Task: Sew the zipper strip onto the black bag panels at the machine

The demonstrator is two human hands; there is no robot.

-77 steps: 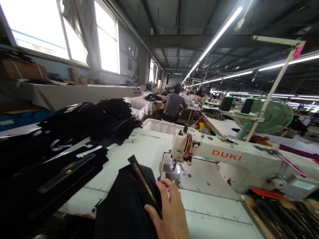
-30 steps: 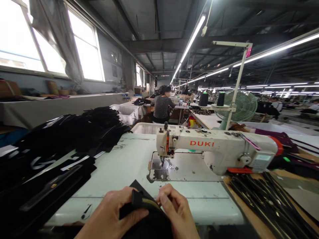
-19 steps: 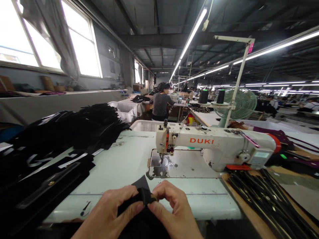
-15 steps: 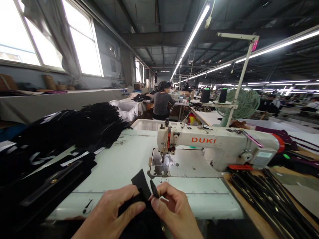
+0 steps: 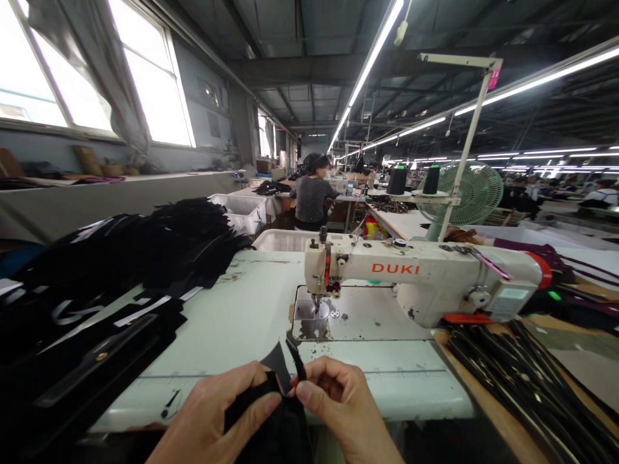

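Observation:
Both hands are at the front edge of the sewing table, in front of the sewing machine [image 5: 362,267]. My left hand [image 5: 227,412] pinches a piece of black fabric [image 5: 271,425] between thumb and fingers; the cloth hangs down over the table edge. My right hand [image 5: 338,406] is closed with thumb and forefinger on a narrow black strip [image 5: 296,359], whose free end points up toward the needle plate. The two hands almost touch. A dark flap of the fabric stands up between them. The lower part of the cloth is cut off by the frame's bottom.
Heaped black fabric pieces [image 5: 159,251] cover the table's left side. Black zippers [image 5: 522,367] with gold-coloured teeth lie on a board at the right. Behind the machine stand a white bin [image 5: 280,240], thread cones [image 5: 397,180] and a green fan [image 5: 469,193]. A co-worker [image 5: 312,196] sits further back.
The narrow strip has risen and tilted left above my right fingers. The fabric flap beside it has dropped slightly and folded. Both hands keep their grip; the view has shifted a little.

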